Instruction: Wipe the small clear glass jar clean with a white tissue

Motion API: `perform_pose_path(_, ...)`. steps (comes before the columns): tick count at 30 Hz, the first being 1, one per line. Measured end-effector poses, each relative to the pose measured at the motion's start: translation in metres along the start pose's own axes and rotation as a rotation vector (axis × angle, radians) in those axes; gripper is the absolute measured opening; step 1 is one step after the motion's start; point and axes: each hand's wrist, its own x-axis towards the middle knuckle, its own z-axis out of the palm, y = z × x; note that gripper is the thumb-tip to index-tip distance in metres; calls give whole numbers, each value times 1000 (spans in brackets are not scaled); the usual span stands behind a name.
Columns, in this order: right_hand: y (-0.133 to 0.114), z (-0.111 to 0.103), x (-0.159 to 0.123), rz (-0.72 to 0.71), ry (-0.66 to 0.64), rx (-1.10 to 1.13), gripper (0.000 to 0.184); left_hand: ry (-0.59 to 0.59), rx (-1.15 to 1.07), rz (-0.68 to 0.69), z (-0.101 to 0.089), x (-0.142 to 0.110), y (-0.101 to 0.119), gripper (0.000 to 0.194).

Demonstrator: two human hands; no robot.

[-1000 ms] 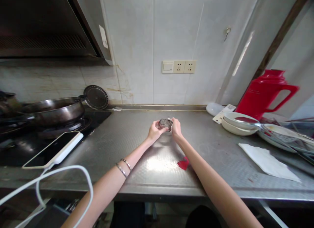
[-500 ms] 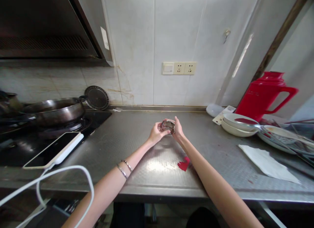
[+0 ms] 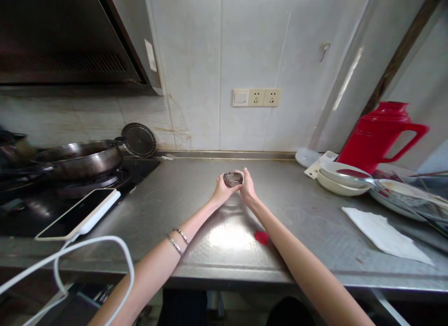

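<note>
Both my hands meet above the middle of the steel counter [image 3: 196,209]. Between them is a small dark, shiny, crumpled object [image 3: 233,179], too small to name. My left hand [image 3: 222,191] closes round its left side, fingers curled. My right hand [image 3: 247,188] presses against its right side with fingers wrapped over it. A small red scrap [image 3: 261,237] lies on the counter below my right forearm. Two thin bracelets sit on my left wrist.
A phone [image 3: 79,213] with a white cable lies at the counter's left end beside a stove with a dark pan [image 3: 75,157]. At right stand a red jug [image 3: 378,132], stacked white bowls [image 3: 343,179], plates and a white paper napkin [image 3: 383,230].
My hands have turned the small object between them and drawn slightly closer together. My right forearm now covers more of the red scrap.
</note>
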Motion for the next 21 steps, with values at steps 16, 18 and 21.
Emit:
perform_pose_path(16, -14, -13, -2, 82, -125, -27, 53, -308, -13, -100, -4, -2, 6, 70)
perform_pose_path(18, -15, -12, -3, 78, -127, -34, 55, -289, -38, -140, -3, -6, 10, 72)
perform_pose_path(21, -16, -12, -5, 67, -128, -40, 55, -261, -64, -140, 0, -11, 15, 69)
